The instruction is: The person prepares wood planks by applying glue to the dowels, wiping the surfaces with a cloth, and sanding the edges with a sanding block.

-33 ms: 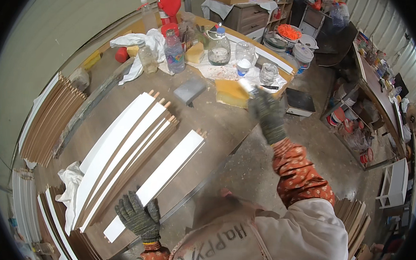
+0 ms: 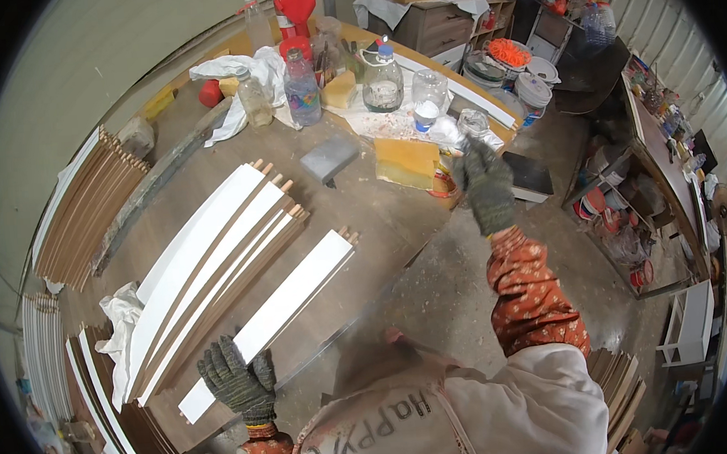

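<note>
My left hand (image 2: pixel 238 381), in a dark knitted glove, is across the lower part of a white wooden slat (image 2: pixel 299 286), fingers on one side and thumb on the other. This slat has small wooden pegs at its far end and lies near the table's edge. My right hand (image 2: pixel 484 188), gloved alike, reaches to the table's far right corner, fingers drawn together by whitish items there. What it holds, if anything, I cannot make out. Beside it are a yellow sponge block (image 2: pixel 403 163) and a red-and-yellow packet (image 2: pixel 443 180).
A group of white and brown slats (image 2: pixel 216 261) with pegs lies left of the single slat. Farther back are a grey block (image 2: pixel 329 158), a plastic bottle (image 2: pixel 302 89), a large jug (image 2: pixel 383 84) and white cloth (image 2: pixel 265 68). A dark box (image 2: pixel 528 175) is past the right corner.
My right hand has shifted rightward, away from the sponge block, uncovering the packet. The whitish thing at its fingertips no longer shows clearly. My left hand and its slat have barely moved.
</note>
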`<state>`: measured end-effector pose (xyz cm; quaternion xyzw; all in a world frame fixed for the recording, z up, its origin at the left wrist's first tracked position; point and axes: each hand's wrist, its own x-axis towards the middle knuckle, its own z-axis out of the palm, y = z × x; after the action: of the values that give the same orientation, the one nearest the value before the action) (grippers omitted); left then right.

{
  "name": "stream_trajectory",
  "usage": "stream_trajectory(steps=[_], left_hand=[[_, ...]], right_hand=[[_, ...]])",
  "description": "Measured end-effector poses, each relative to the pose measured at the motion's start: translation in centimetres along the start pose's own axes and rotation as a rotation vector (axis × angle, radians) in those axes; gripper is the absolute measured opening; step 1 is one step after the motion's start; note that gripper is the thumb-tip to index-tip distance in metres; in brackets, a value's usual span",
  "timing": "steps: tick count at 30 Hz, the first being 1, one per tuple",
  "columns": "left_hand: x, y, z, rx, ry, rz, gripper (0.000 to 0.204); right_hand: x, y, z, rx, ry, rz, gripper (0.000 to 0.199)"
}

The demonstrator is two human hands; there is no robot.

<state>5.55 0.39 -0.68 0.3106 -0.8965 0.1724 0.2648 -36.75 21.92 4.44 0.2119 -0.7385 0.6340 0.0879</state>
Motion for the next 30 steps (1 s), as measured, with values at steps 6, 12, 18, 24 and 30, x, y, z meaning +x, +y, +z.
stream_trajectory(steps=[6, 12, 18, 24, 30], left_hand=[[0.1, 0.6, 0.2, 0.013, -0.044, 0.005, 0.058], [0.1, 0.7, 0.4, 0.014, -0.079, -0.008, 0.061], [-0.1, 0.8, -0.3, 0.074, -0.141, -0.056, 0.063], [3.8, 0.6, -2.8, -0.029, -0.478, -0.084, 0.066], [3.5, 0.0, -2.9, -0.102, -0.357, 0.000, 0.073]], right_hand=[[9.5, 6.6, -5.0, -0.388, 0.194, -0.160, 0.026], [14.4, 8.5, -7.2, -0.687, 0.118, 0.091, 0.038], [10.9, -0.3, -3.6, -1.049, -0.057, 0.210, 0.061], [7.1, 0.6, 1.5, -0.945, -0.555, -0.577, 0.074], [7.5, 1.0, 3.6, -1.026, -0.787, -0.404, 0.082]])
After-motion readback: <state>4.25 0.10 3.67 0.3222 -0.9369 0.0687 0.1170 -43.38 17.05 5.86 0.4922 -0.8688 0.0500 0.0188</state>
